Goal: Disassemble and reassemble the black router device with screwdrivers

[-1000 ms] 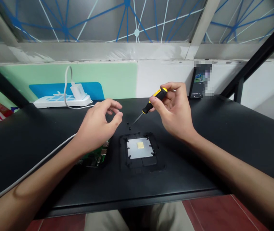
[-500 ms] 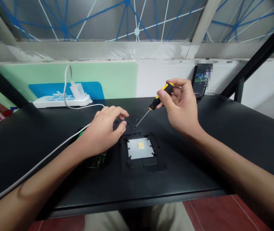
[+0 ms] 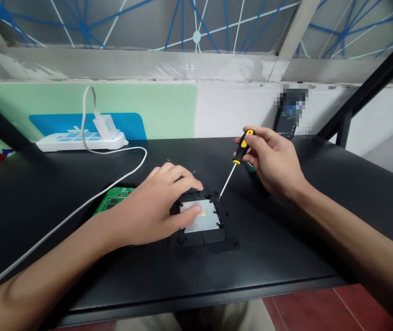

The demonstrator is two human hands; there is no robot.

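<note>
My right hand (image 3: 274,158) grips a black and yellow screwdriver (image 3: 242,147) by its handle. The slanted shaft points down, and its tip is at the upper right corner of a black plastic frame (image 3: 229,234) lying on the table. Set in that frame is a silvery metal plate (image 3: 203,225) with a small pale yellow square (image 3: 202,212) on it. My left hand (image 3: 168,200) reaches over the frame's left side, fingers apart, thumb at the yellow square and partly covering it. Whether the thumb touches it I cannot tell. Behind my left wrist lies a green circuit board (image 3: 115,198), partly hidden.
A white power strip (image 3: 79,141) with a plugged-in charger (image 3: 105,127) stands at the back left. Its white cable (image 3: 61,227) runs across the table's left side. A phone (image 3: 286,120) leans on the wall at the back right. Small screws (image 3: 194,172) lie beyond the frame.
The screwdriver tip has moved right and down, from beyond the frame to its upper right corner. My left hand has moved right, over the metal plate, uncovering more of the circuit board.
</note>
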